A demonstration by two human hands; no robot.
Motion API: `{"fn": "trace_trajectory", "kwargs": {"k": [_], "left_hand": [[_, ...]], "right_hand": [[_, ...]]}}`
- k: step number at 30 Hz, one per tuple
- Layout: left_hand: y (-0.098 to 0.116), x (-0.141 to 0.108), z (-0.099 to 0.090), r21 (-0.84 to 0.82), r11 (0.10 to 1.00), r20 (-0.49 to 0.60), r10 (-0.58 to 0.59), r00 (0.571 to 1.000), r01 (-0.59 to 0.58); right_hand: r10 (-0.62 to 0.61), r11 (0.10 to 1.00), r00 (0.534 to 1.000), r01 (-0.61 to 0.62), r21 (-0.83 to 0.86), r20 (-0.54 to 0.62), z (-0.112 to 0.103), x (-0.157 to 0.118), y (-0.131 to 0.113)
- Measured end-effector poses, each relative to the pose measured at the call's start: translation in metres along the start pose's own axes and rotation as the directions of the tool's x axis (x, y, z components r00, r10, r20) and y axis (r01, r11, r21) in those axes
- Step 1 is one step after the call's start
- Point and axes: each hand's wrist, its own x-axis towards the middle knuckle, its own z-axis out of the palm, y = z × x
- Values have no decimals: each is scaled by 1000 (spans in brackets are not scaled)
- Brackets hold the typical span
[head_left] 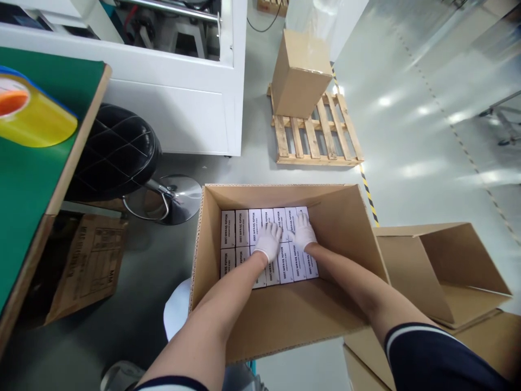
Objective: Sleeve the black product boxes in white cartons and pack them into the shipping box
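Holding fourteen white boxes (285,262), one carton (295,310) surrounds two gloved hands (267,243).

My feed is bright: glare spots the floor (407,195), shadow pools under the worktop (24,184), the upper right blurs.

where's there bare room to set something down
On the table, bordered by the yellow container and wooden edge; on the pallet, in front of the carton. Crowded: inside the box, where packs sit side by side under the left hand and right hand.
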Motion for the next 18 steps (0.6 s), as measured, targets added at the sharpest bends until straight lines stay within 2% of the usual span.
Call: {"fn": "trace_trajectory", "kwargs": {"k": [3,6,9,11,14,16,18], "left_hand": [[4,-2,5,-10,998,52,55,997,-55],[9,-3,7,-8,1000,115,12,993,-11],[20,0,-8,0,999,186,-44,982,44],[32,2,-33,-3,997,256,-78,964,82],[49,-8,-88,-44,992,345,-96,934,118],[55,-35,-129,-89,990,336,-75,939,111],[53,-84,-165,-128,989,252,-44,967,78]], "right_hand": [[11,1000,1000,-11,-5,26,8,-8,-10],[71,997,995,-71,2,66,15,-9,-23],[109,993,983,-113,23,150,8,0,-32],[96,993,971,-108,44,217,-9,9,-29],[39,995,955,-64,76,294,-47,15,-17],[2,995,946,-32,89,324,-70,11,-12],[-33,995,938,-1,98,345,-83,-1,-15]]}}
